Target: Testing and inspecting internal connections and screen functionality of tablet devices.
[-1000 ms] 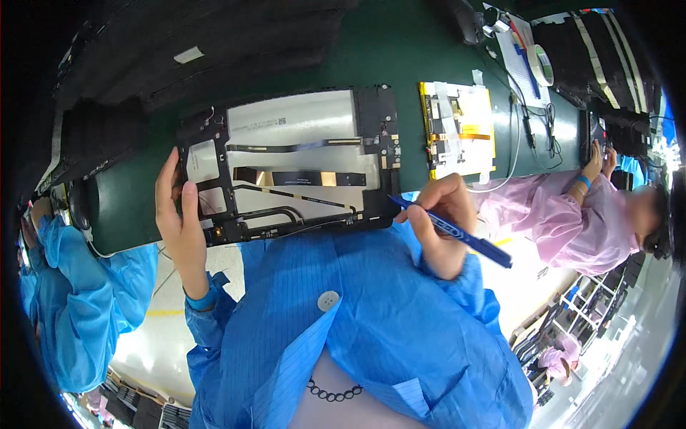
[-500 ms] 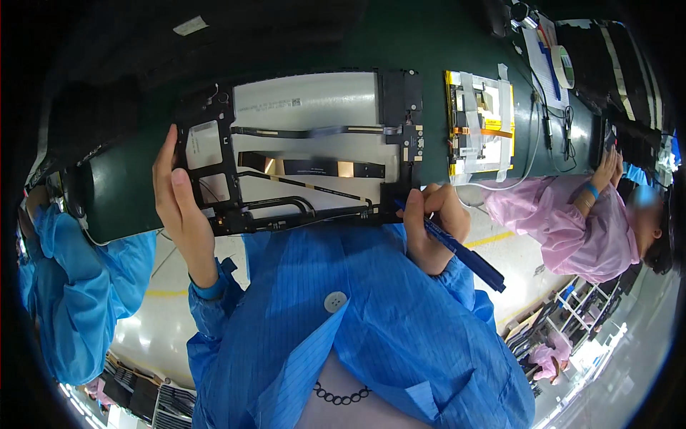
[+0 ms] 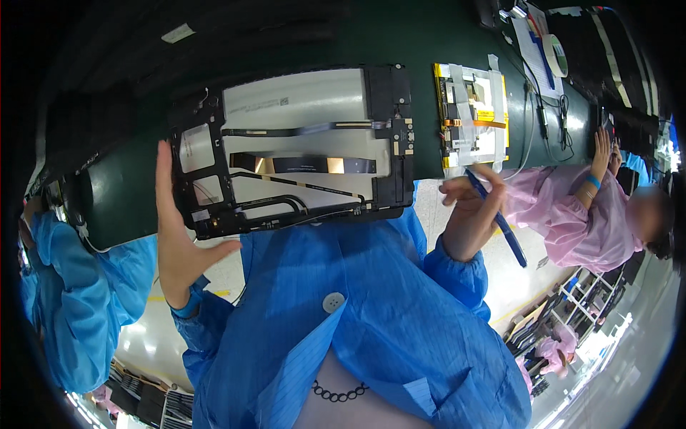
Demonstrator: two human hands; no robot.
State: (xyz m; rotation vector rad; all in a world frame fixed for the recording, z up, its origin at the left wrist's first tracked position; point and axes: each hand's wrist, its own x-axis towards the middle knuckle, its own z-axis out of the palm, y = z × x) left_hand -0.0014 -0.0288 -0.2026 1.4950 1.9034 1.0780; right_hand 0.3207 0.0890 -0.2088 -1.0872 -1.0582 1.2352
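Hands: left hand [image 3: 179, 239] spread flat beside opened tablet chassis [image 3: 296, 150] | right hand [image 3: 471, 214] pinching blue pen-like tool [image 3: 500, 225] near yellow board [image 3: 471, 114] | chassis open on table [image 3: 429, 36], seemingly mid-assembly.

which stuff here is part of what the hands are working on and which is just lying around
In hand:
- open tablet chassis, left hand flat against its left edge
- blue pen-like tool, gripped in right hand

Lying about:
- yellow taped board to the right, near the tool tip
- tape roll and papers, far right
- cables
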